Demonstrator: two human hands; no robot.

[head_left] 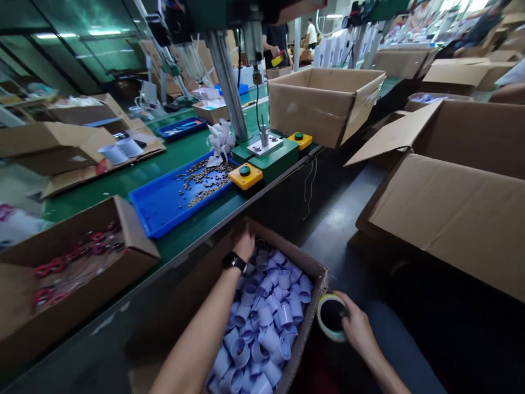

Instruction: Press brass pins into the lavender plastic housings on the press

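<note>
My left hand (245, 244), with a black watch on its wrist, is at the far corner of an open cardboard box (301, 358). Its fingers close over the rim there and are partly hidden. Many short pale-lilac plastic tube pieces (266, 314) fill this box. My right hand (357, 327) grips a roll of tape (324, 328) by its edge, just outside the box's right wall. The roll is pale with a yellowish-green rim and a dark centre.
On the green workbench (205, 232) lies a blue tray (158, 205) of small metal parts. Beside it stands a press with yellow button boxes (246, 178). A carton of red-handled items (135, 241) sits left. Large cartons (451, 208) crowd the right; another carton (311, 106) overhangs the bench.
</note>
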